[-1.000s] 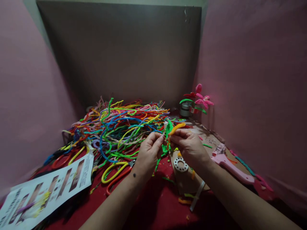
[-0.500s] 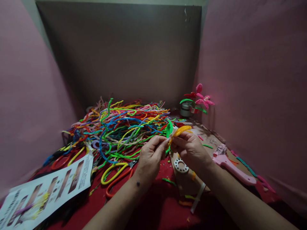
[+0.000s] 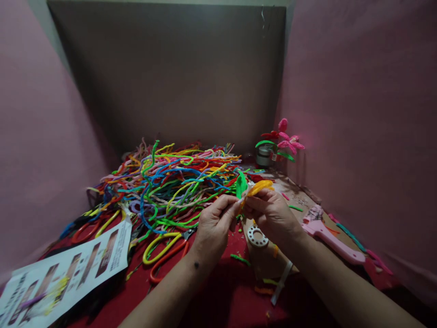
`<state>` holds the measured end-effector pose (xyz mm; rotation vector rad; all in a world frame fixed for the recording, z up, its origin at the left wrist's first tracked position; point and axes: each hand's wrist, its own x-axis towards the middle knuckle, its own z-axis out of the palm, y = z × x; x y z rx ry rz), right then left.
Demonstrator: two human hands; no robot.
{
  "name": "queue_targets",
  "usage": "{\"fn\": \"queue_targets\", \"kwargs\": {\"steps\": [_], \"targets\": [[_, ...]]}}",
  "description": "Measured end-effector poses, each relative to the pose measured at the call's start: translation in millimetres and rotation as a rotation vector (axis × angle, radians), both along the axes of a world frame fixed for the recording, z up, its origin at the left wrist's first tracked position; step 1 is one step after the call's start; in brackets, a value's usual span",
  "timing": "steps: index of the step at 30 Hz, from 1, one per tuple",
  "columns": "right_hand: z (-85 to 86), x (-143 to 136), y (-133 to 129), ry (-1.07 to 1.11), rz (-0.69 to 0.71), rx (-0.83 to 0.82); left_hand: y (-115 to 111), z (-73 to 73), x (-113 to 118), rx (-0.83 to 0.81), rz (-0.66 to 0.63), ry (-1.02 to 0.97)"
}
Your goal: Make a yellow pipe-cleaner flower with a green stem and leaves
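We have both hands together, centre, above the red cloth [image 3: 215,296]. Left hand [image 3: 212,225]: thumb and index finger pinched narrow on a thin pale piece [image 3: 243,195]; how its other fingers sit, we can't tell. Right hand [image 3: 276,216]: thumb and fingers closed on the fuzzy orange piece [image 3: 261,186], which sticks out above the knuckles, tip to the right. The looped green piece [image 3: 241,183] stands upright just beside the orange one, between the hands; which fingers grip it, we can't tell. A white tuft [image 3: 250,185] shows between the two colours.

Behind and left of the hands, we get a big tangled pile of fuzzy stems [image 3: 177,177], many colours. Scissors with yellow and red handles [image 3: 163,236] lie near the left wrist. Printed sheet [image 3: 116,259] at lower left, a yellow-white and purple item [image 3: 56,291] on it. Below the right hand, a holed white disc [image 3: 250,235] lies on brown cardboard [image 3: 262,264], with a translucent strip [image 3: 282,283] over the cardboard's near edge. Pink tool [image 3: 336,243] right of the right wrist. Farther back, a pink fuzzy flower [image 3: 289,144] beside a small container [image 3: 264,156].
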<state>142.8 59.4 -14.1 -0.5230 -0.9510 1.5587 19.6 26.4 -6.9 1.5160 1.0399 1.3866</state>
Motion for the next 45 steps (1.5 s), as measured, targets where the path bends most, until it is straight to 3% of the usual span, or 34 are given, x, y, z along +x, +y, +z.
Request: {"fn": "queue_targets", "kwargs": {"steps": [15, 21, 29, 34, 39, 45], "targets": [[5.2, -1, -4, -0.001, -0.027, -0.023, -1, -2.1, 1, 0.023, -0.004, -0.002], [5.0, -1, -5, -0.015, 0.035, 0.008, -3, 3.9, 1, -0.035, -0.005, -0.003], [2.8, 1, -4, -0.029, 0.123, 0.079, -1, 1.3, 0, -0.153, -0.115, -0.102], [0.0, -1, -6, -0.015, 0.078, 0.103, -1, 4.2, -2, -0.194, -0.181, -0.126], [-1.6, -5, -7, -0.052, -0.04, 0.054, -4, 3.9, 2, -0.11, -0.079, -0.039], [-6.6, -11, -10, -0.078, -0.146, 0.088, -2, -15.6, 1, 0.142, 0.102, 0.2]]}}
